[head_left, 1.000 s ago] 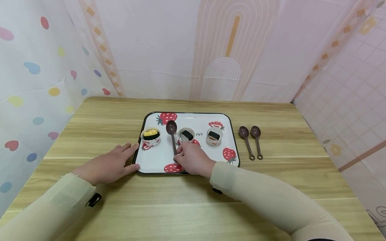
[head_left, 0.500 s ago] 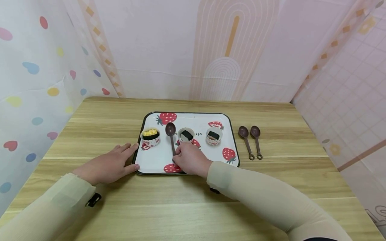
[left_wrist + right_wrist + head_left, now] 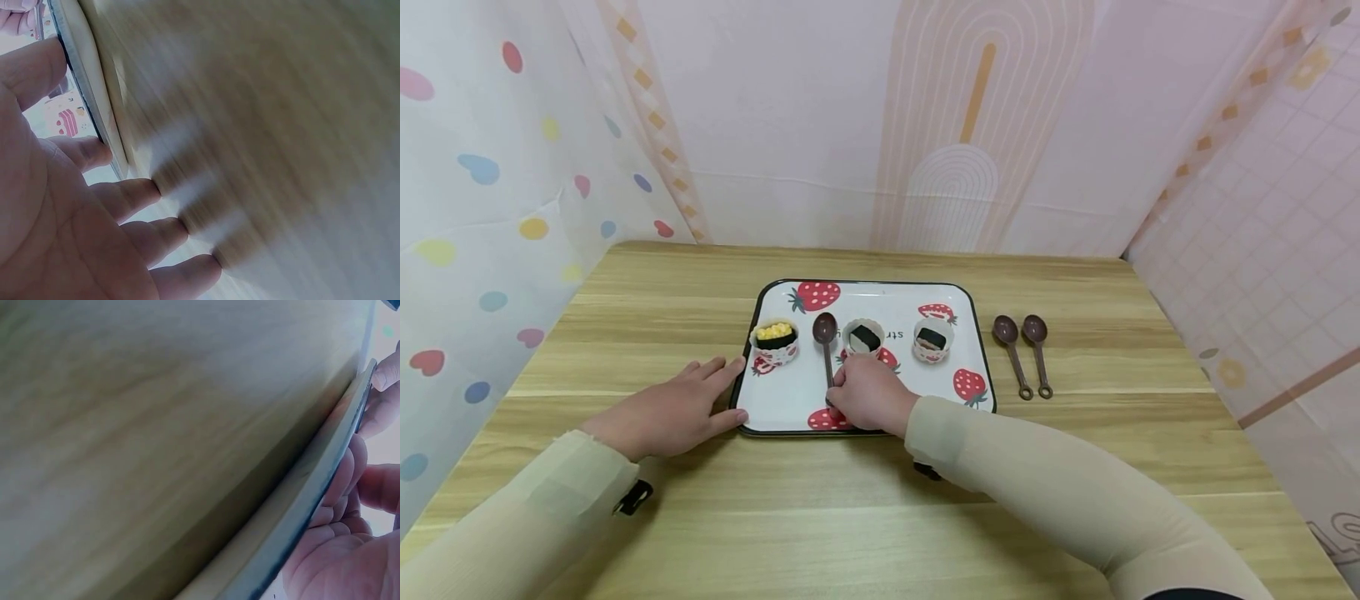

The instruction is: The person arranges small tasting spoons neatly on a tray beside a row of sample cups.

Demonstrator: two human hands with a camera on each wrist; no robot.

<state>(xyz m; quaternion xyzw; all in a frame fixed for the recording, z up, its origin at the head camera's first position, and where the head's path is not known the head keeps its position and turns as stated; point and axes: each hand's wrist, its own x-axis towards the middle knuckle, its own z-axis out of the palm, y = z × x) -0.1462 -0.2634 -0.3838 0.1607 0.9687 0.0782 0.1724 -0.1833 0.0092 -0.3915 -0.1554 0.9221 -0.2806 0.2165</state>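
A brown spoon (image 3: 824, 327) lies on the white strawberry-patterned tray (image 3: 793, 398), its bowl pointing away from me. My right hand (image 3: 871, 393) pinches the end of its handle; the fingertips there are partly hidden in the head view. Left of the spoon is a paper cup (image 3: 777, 354) with yellow-topped, black-wrapped sushi. Just right of it stands a second cup (image 3: 852, 333) holding a white piece with a black band. My left hand (image 3: 681, 408) rests at the tray's left edge, fingers extended and spread, thumb on the front corner.
A third paper cup (image 3: 933, 353) with black-banded sushi stands on the tray's right half. Two more brown spoons (image 3: 1006, 330) lie side by side on the wooden table (image 3: 820, 517) to the right of the tray. Patterned curtains (image 3: 775, 108) hang behind and at both sides.
The right hand has drawn the spoon slightly toward me, and its handle lies straighter. The hand has shifted a little left. The left hand and the cups stay in place.
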